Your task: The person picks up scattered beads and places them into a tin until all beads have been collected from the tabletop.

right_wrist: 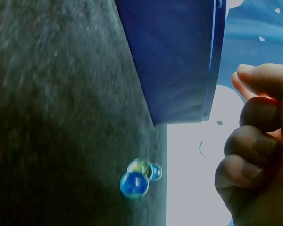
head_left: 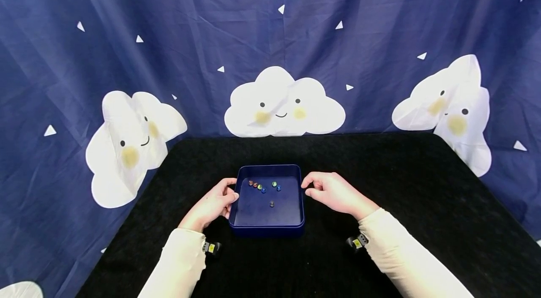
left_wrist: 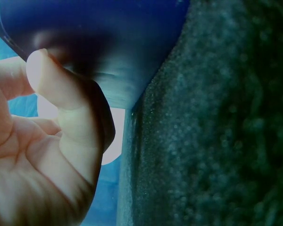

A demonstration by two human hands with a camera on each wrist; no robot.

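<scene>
A square dark blue box (head_left: 267, 231) with a low rim rests on the black cloth. Several small glass marbles (head_left: 274, 184) lie on its floor, most towards the back; a dark marble (head_left: 272, 204) sits nearer the middle. My left hand (head_left: 214, 203) grips the box's left side; in the left wrist view its thumb (left_wrist: 61, 89) is against the wall. Beside the right rim hovers my right hand (head_left: 338, 194), fingers loosely bent, nothing visible between them. The right wrist view shows a blue marble (right_wrist: 134, 184) and others on the cloth beside the box; from the head they are not visible.
Black cloth (head_left: 380, 171) covers the table on all sides of the box. Behind it hangs a blue curtain (head_left: 203, 30) printed with white clouds (head_left: 283, 91) and small triangles. A small camera is strapped to each wrist.
</scene>
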